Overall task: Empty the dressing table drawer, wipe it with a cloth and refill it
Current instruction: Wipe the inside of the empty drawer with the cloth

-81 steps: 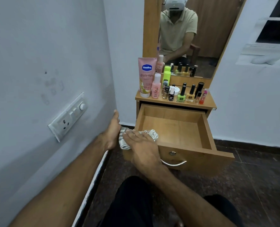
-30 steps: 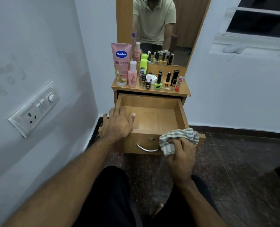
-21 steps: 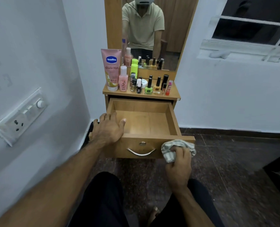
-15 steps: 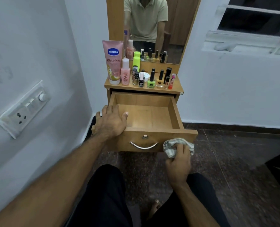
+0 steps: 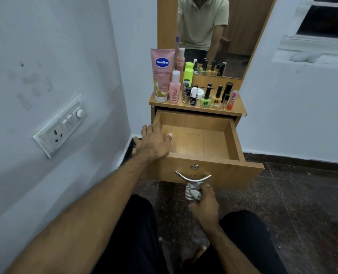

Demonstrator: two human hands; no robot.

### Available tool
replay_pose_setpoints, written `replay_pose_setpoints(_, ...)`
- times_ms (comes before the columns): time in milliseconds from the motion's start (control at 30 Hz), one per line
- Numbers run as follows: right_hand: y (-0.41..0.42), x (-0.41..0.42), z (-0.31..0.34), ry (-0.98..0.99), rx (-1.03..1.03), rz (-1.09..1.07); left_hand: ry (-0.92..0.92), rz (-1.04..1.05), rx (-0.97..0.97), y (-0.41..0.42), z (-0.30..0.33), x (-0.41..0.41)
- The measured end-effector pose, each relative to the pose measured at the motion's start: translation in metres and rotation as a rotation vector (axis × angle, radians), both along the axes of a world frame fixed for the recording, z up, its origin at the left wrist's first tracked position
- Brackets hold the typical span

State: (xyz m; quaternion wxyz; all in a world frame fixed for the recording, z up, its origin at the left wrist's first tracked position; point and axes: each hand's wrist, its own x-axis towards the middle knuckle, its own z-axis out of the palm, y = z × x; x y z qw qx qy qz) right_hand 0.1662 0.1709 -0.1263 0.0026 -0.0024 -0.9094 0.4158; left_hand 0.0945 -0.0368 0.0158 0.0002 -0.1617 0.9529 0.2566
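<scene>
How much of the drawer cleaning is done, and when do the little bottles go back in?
Emptying looks done: the drawer holds nothing, and the Vaseline tube and nail polish bottles stand on the dressing table top. Wiping is in hand: the right hand grips the striped cloth just below the drawer handle, while the left hand rests on the drawer's left front corner. Refilling is left.

The room is evenly but dimly lit, with a cool cast on the white walls (image 5: 45, 56). The window (image 5: 326, 18) is dark. Soft shadow fills the drawer (image 5: 199, 139) under the tabletop. Wide-angle distortion bends the edges; the forearms at the bottom look soft and stretched.
</scene>
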Motion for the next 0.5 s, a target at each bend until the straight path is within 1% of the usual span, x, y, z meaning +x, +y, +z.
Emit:
replay_pose_setpoints(33, -0.011, -0.001, 0.000, -0.068, -0.078, 0.029, -0.023, 0.013, 0.037, -0.001, 0.001, 0.000)
replay_pose_setpoints(67, -0.023, -0.002, 0.002, -0.156, -0.211, 0.008, -0.047, 0.025, 0.070, -0.002, 0.002, -0.001)
replay_pose_setpoints(133, -0.046, -0.007, 0.004, -0.329, -0.633, -0.082, -0.083, 0.027, 0.148, -0.006, 0.006, -0.002)
replay_pose_setpoints(167, -0.056, -0.008, 0.004, -0.422, -0.794, -0.131, -0.088, 0.022, 0.202, -0.008, 0.008, -0.001)
replay_pose_setpoints(200, -0.066, -0.007, 0.008, -0.510, -0.881, -0.149, -0.084, 0.017, 0.257, -0.009, 0.011, -0.001)
replay_pose_setpoints(267, -0.085, -0.003, 0.017, -0.637, -0.990, -0.102, -0.086, 0.016, 0.345, -0.012, 0.015, -0.001)
replay_pose_setpoints(367, -0.113, 0.000, 0.033, -0.719, -1.143, -0.021, -0.095, 0.021, 0.471, -0.019, 0.015, -0.003)
replay_pose_setpoints(433, -0.127, 0.002, 0.037, -0.750, -1.228, -0.035, -0.102, 0.056, 0.574, -0.026, 0.015, -0.004)
replay_pose_setpoints(500, -0.137, 0.005, 0.034, -0.759, -1.256, -0.101, -0.124, 0.089, 0.686, -0.033, 0.016, -0.007)
